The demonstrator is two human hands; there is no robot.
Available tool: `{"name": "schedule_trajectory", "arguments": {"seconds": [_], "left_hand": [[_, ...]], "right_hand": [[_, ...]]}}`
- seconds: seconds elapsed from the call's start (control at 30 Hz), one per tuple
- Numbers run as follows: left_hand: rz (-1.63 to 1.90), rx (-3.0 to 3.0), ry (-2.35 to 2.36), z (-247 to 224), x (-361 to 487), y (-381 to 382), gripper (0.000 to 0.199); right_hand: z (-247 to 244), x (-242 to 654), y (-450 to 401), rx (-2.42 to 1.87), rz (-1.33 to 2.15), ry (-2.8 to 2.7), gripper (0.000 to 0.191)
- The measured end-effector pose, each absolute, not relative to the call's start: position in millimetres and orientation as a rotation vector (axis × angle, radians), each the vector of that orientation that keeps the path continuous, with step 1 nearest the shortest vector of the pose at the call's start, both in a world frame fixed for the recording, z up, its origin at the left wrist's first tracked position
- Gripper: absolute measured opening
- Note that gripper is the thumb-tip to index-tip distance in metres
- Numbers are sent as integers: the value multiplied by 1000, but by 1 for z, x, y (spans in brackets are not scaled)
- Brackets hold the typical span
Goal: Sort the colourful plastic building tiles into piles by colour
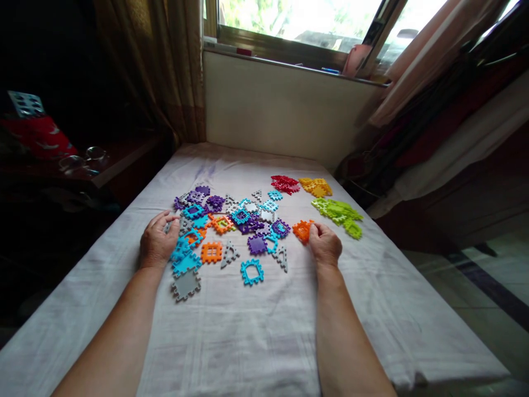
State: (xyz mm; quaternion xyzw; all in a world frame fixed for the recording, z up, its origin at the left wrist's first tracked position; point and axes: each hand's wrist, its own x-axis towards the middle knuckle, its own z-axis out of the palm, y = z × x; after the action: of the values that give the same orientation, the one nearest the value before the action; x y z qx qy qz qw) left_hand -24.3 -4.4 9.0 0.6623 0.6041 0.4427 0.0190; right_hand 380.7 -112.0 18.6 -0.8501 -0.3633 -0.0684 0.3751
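Interlocking plastic tiles with notched edges lie in a mixed pile on the cloth between my hands. My right hand (325,243) pinches an orange tile (302,231) at the pile's right side, low over the cloth. My left hand (159,240) rests at the pile's left edge, fingers partly stretched and thumb apart, with a bit of grey tile showing between them. Close to it are blue tiles (185,263) and a solid grey tile (185,285). Nearer the middle lie an orange window tile (211,252), a purple tile (257,244), grey triangles (230,254) and a blue frame tile (252,272).
Separate heaps of red tiles (285,184), yellow tiles (316,186) and lime green tiles (338,210) lie at the right rear. A pale cloth (239,342) covers the table. Glasses (85,161) rest on a dark side surface at left. Clothes hang at right.
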Motion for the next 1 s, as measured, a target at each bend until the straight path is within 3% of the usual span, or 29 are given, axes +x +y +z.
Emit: {"name": "schedule_trajectory", "arguments": {"seconds": [0.33, 0.63, 0.83, 1.0], "left_hand": [[1386, 2023, 1867, 9, -24, -5, 26], [1396, 1980, 1850, 9, -21, -5, 27], [1452, 1889, 1839, 9, -22, -4, 26], [1503, 1696, 1813, 8, -25, 0, 27]], "right_hand": [[19, 371, -108, -2061, -301, -1084, 32], [31, 240, -115, -1311, 9, -1975, 23], [37, 178, -122, -1050, 55, -2456, 57], [40, 150, -100, -1217, 2, -2484, 34]]}}
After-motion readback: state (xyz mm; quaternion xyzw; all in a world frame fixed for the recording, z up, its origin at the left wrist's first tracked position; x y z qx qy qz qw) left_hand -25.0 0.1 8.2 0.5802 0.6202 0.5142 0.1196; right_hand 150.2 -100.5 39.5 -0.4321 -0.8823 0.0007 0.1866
